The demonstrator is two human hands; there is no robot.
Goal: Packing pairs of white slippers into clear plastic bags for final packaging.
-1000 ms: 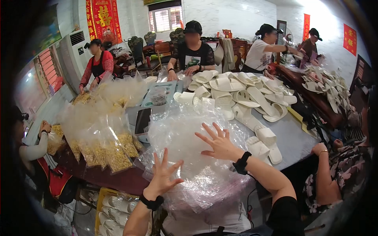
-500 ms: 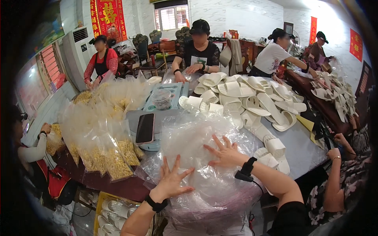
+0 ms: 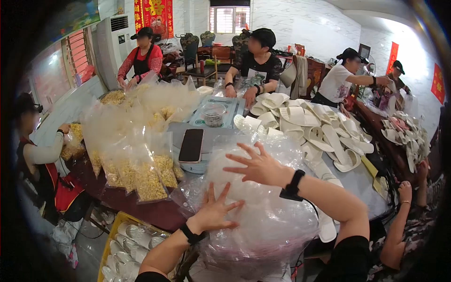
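A big puffy bundle of clear plastic bags (image 3: 263,211) lies at the near edge of the grey table (image 3: 361,185). My left hand (image 3: 213,211) rests flat on its near left side with the fingers spread. My right hand (image 3: 256,164) lies palm down on its top, fingers spread too, a black band on the wrist. Neither hand grips anything.
Upright clear bags of yellow grains (image 3: 141,164) stand at the left. A black phone (image 3: 191,144) lies on a small scale. White slippers (image 3: 319,129) pile at the right. A yellow crate (image 3: 127,244) sits below. Several people work around the table.
Both hands have stayed on the plastic bundle and shifted slightly across it; the view has dipped and moved closer to the table.
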